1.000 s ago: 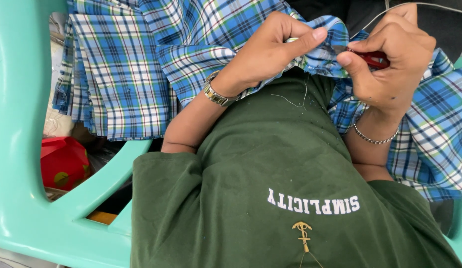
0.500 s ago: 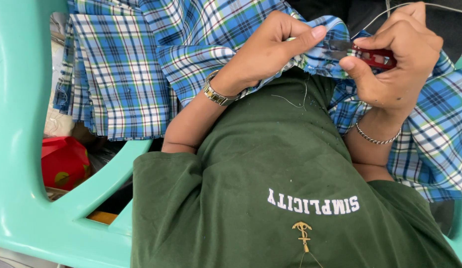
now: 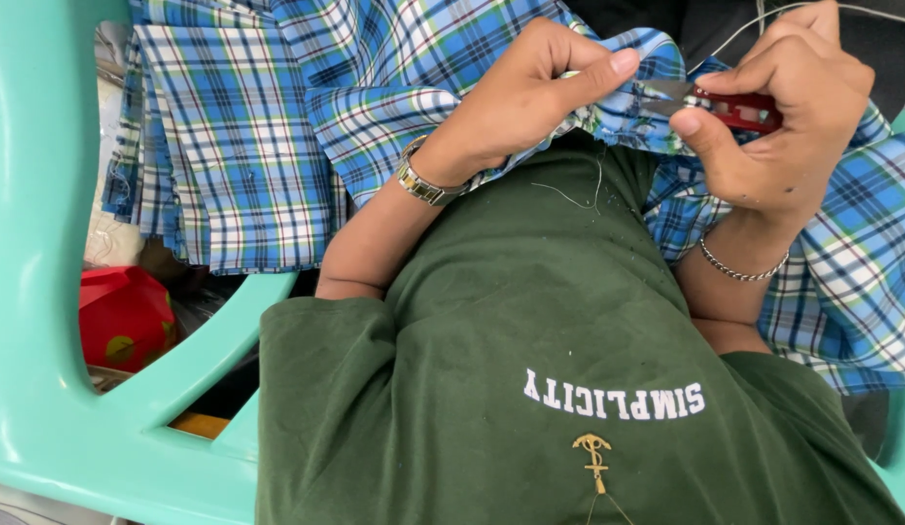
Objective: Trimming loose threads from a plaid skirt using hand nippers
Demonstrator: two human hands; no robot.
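A blue, white and green plaid cloth [image 3: 278, 117] lies across my lap and drapes over the chair arm. My left hand [image 3: 530, 97] pinches a folded edge of this cloth between thumb and fingers; a metal watch sits on that wrist. My right hand [image 3: 783, 117] grips small red-handled thread snips [image 3: 739, 107], whose metal tips touch the cloth edge right beside my left fingertips. A thin silver bracelet circles my right wrist. Loose thread bits lie on my dark green shirt [image 3: 530, 321].
I sit in a turquoise plastic chair [image 3: 44, 292] whose arm runs along the left. A red bag [image 3: 122, 316] lies on the floor below the chair arm. A thin grey cord [image 3: 754, 19] crosses the dark area at top right.
My right hand has shifted the red snips slightly, keeping the tips at the cloth edge. My left hand has kept its pinch on the fabric.
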